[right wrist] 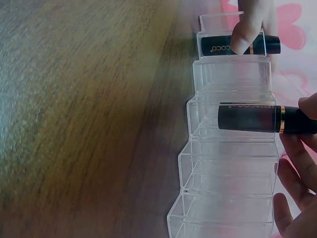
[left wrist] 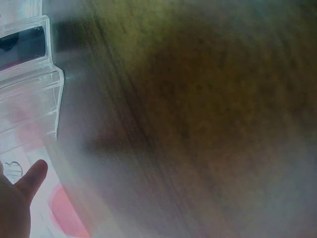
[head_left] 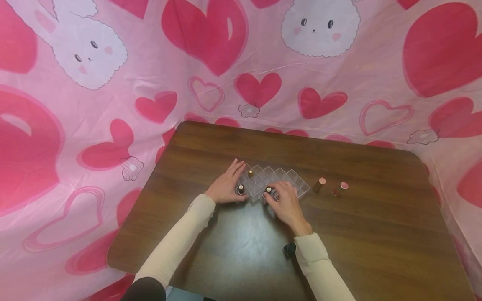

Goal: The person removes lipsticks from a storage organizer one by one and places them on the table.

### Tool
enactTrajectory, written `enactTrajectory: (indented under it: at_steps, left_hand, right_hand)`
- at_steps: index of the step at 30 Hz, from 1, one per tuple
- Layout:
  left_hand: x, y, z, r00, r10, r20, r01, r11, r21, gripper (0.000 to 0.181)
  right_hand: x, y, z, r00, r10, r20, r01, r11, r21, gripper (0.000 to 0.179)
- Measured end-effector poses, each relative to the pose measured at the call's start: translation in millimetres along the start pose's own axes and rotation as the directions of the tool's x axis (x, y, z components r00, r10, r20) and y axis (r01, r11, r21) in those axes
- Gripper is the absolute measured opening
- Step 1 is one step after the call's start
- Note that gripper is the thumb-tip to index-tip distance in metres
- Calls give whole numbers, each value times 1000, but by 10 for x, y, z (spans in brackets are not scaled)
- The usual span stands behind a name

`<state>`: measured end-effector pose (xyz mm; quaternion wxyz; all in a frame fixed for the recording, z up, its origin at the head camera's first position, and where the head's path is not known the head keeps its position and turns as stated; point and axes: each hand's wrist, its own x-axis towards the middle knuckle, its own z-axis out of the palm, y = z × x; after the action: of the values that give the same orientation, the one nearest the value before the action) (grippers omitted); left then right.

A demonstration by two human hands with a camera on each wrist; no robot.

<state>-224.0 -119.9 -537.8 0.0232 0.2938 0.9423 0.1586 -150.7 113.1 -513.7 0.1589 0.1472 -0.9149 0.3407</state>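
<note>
A clear lipstick organizer (head_left: 291, 175) with zigzag edges stands on the wooden table. My right hand (head_left: 286, 202) pinches a black lipstick tube (right wrist: 247, 118) with a gold ring by its upper end; its lower part sits inside a front compartment. At the organizer's left end, my left hand (head_left: 227, 186) spreads around the corner, fingers extended toward the back and thumb at the front. Beside that thumb, another black lipstick (right wrist: 215, 45) stands in a compartment. A gold-topped tube (head_left: 250, 173) sits in the row behind.
Right of the organizer, a lipstick with a peach top (head_left: 319, 184) and one with a pink top (head_left: 340, 189) stand on the table (head_left: 361, 234). A pink heart-print cloth (head_left: 278, 67) hangs behind and around the table. A black device (head_left: 289, 250) is at the right wrist.
</note>
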Motion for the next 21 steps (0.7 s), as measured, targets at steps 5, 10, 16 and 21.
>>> enactTrajectory:
  at_steps: [5,10,16,21]
  left_hand:
    - [0,9,-5,1000,-4,2,4,1000,-1,110]
    - [-2,14,-2,1000,-16,2,16,1000,-1,110]
    - [0,14,-6,1000,-12,1,12,1000,0,110]
    - [-4,-1,7,1000,-1,-8,2,1000,16,111]
  right_hand:
    - [-1,-6,-13,1000,0,-19,0,1000,13,22]
    - [0,-19,-22,1000,13,-13,-13,1000,19,22]
    - [1,-27,-27,1000,1,-27,-1,1000,25,23]
    - [3,-33,-28,997,-26,-66,29,999,38,23]
